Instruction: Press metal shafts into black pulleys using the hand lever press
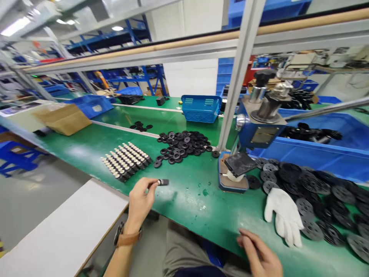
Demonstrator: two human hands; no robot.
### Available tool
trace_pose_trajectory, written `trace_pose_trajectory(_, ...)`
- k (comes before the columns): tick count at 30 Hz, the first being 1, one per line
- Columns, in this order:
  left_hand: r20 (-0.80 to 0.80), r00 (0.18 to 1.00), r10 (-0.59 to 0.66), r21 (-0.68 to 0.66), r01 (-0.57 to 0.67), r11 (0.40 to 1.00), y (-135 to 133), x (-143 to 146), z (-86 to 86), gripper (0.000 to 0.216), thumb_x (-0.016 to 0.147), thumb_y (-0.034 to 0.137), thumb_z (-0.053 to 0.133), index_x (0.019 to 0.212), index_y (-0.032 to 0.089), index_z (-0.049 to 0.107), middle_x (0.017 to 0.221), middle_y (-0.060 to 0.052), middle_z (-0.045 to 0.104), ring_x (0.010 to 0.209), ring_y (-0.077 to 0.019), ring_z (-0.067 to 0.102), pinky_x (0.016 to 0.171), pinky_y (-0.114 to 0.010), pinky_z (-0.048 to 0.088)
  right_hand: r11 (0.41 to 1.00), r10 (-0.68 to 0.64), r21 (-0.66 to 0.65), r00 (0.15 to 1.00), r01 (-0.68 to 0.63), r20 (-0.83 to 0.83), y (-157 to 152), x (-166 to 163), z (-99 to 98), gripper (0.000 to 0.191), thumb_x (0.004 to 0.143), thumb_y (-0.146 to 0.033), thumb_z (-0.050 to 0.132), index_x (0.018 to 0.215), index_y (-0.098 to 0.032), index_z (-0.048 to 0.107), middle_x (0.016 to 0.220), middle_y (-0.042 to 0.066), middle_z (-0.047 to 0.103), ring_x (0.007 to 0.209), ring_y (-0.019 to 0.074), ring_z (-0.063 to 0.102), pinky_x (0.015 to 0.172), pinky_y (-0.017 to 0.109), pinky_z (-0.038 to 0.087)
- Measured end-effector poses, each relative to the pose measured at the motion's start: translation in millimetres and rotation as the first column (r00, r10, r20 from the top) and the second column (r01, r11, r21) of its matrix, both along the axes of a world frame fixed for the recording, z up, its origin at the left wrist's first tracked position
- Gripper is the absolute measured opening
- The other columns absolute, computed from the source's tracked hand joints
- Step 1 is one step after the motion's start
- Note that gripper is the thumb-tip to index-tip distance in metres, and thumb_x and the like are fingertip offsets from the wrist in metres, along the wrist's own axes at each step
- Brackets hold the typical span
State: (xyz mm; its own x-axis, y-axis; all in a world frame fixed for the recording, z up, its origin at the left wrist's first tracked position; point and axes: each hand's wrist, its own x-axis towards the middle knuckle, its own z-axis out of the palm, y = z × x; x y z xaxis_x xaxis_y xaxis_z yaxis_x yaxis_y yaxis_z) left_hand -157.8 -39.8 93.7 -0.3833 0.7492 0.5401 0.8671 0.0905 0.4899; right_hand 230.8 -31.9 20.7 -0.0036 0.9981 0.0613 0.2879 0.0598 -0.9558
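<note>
My left hand point(142, 196), closed in a pinch, holds a small black cylindrical part point(163, 182) with a pale end above the green bench. Just behind it stands a block of rows of similar black parts with cream-white tops point(127, 159). To their right lies a loose heap of small black wheels point(184, 144). My right hand point(259, 254) rests low at the bench's front edge, fingers loosely curled and slightly apart, with nothing visible in them. A white glove point(284, 215) lies nearest to it, beside a pile of larger black discs point(311, 192).
A blue hand press point(261, 130) with a lever stands right of centre, a black plate point(240, 163) at its base. Behind are a blue basket point(200, 109) and a large blue bin point(323, 154). A cardboard box point(63, 119) sits at left; a white board point(95, 215) adjoins the front edge.
</note>
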Motion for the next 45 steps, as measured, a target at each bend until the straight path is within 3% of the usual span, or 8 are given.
trace_pose_trajectory(3,0.253,0.904,-0.346,-0.055,0.370,0.927,8,70,10.5,0.014,0.095,0.025,0.062,0.085,0.022,0.071,0.081,-0.002,0.073,0.074,-0.0184,0.067,0.071,-0.028,0.052,0.943,0.286,0.162,0.957,-0.290,0.045,8,-36,12.3,0.040,0.098,-0.039,0.060,0.133,-0.021,0.070,0.117,0.012,0.078,0.097,0.0233,0.077,0.089,0.031,0.064)
trace_pose_trajectory(6,0.426,0.749,-0.508,-0.070,0.587,0.807,16,127,8.1,0.016,0.093,0.022,0.063,0.080,0.022,0.072,0.076,-0.002,0.072,0.072,-0.0179,0.067,0.069,-0.027,0.053,0.879,0.433,0.173,0.895,-0.445,0.102,14,-56,12.7,0.060,0.100,-0.031,0.058,0.157,-0.020,0.045,0.145,0.015,0.063,0.125,0.0278,0.067,0.107,0.042,0.057)
trace_pose_trajectory(12,0.694,0.619,-0.367,-0.028,0.533,0.845,20,189,-28.6,0.029,0.091,0.028,0.063,0.117,0.022,0.072,0.112,-0.010,0.078,0.100,-0.0246,0.074,0.088,-0.037,0.059,0.952,0.302,-0.009,0.946,-0.305,-0.117,7,-50,-5.6,0.058,0.105,-0.041,0.051,0.159,-0.023,0.041,0.157,0.013,0.053,0.143,0.0295,0.054,0.120,0.047,0.045)
trace_pose_trajectory(16,0.732,0.576,-0.363,-0.096,0.615,0.782,11,217,-44.9,0.028,0.092,0.032,0.063,0.114,0.019,0.073,0.111,-0.009,0.079,0.099,-0.0260,0.074,0.089,-0.038,0.059,0.962,0.260,-0.034,0.951,-0.269,-0.169,0,-43,-11.3,0.066,0.108,-0.043,0.043,0.167,-0.023,0.021,0.162,0.014,0.046,0.145,0.0265,0.051,0.120,0.044,0.044)
trace_pose_trajectory(21,0.704,0.611,-0.363,-0.124,0.609,0.784,9,216,-41.3,0.025,0.099,0.036,0.057,0.113,0.020,0.071,0.097,-0.006,0.079,0.088,-0.0241,0.074,0.079,-0.034,0.058,0.899,0.432,-0.035,0.896,-0.437,-0.099,1,-21,2.8,0.067,0.107,-0.041,0.048,0.167,-0.025,0.022,0.160,0.014,0.048,0.138,0.0259,0.058,0.115,0.041,0.049)
trace_pose_trajectory(26,0.371,0.747,-0.552,-0.186,0.641,0.744,7,195,-18.2,0.015,0.098,0.031,0.063,0.108,0.023,0.068,0.095,-0.006,0.073,0.084,-0.0230,0.070,0.075,-0.033,0.053,0.943,0.334,0.044,0.937,-0.331,-0.104,17,5,31.4,0.054,0.105,-0.044,0.052,0.155,-0.022,0.046,0.133,0.013,0.067,0.117,0.0238,0.068,0.103,0.036,0.056)
trace_pose_trajectory(32,0.072,0.715,-0.696,-0.239,0.690,0.684,3,194,-1.8,0.015,0.100,0.035,0.062,0.108,0.022,0.064,0.085,-0.005,0.068,0.075,-0.0235,0.065,0.068,-0.034,0.048,0.925,0.376,0.018,0.911,-0.379,-0.168,21,8,44.8,0.033,0.096,-0.046,0.069,0.117,-0.021,0.074,0.107,0.009,0.076,0.091,0.0196,0.074,0.085,0.030,0.061)
trace_pose_trajectory(45,0.104,0.691,-0.716,-0.363,0.696,0.619,1,195,2.1,0.012,0.099,0.034,0.064,0.101,0.023,0.061,0.083,-0.002,0.071,0.072,-0.0235,0.068,0.065,-0.034,0.044,0.929,0.364,0.015,0.906,-0.370,-0.215,18,9,35.3,0.030,0.096,-0.045,0.069,0.112,-0.022,0.079,0.099,0.008,0.078,0.082,0.0175,0.073,0.071,0.025,0.059)
